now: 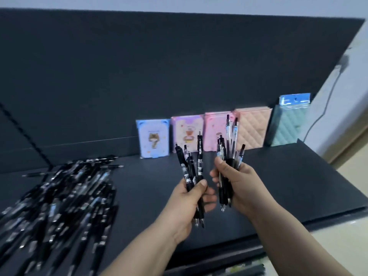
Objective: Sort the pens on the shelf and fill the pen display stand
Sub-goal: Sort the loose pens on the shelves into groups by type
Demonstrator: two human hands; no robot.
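Forearms (139, 251) reach in nearest me over the dark shelf (298, 176). At left lies a large heap of loose pens (59, 206), unsorted. Next, the left hand (185, 206) curls round a bundle of black-barrelled pens (199, 156), and the right hand (239, 182) curls round clear-barrelled pens (232, 136). I judge sorting to be at an early stage. No display stand is in view, so filling cannot be assessed. Behind stands a row of notebooks (254, 128), and a cable (326, 104) hangs far right. Neither obstructs.

Left hand (185, 202) grips black pens (199, 154) upright; right hand (239, 184), just beside it, grips clear pens (235, 132) upright
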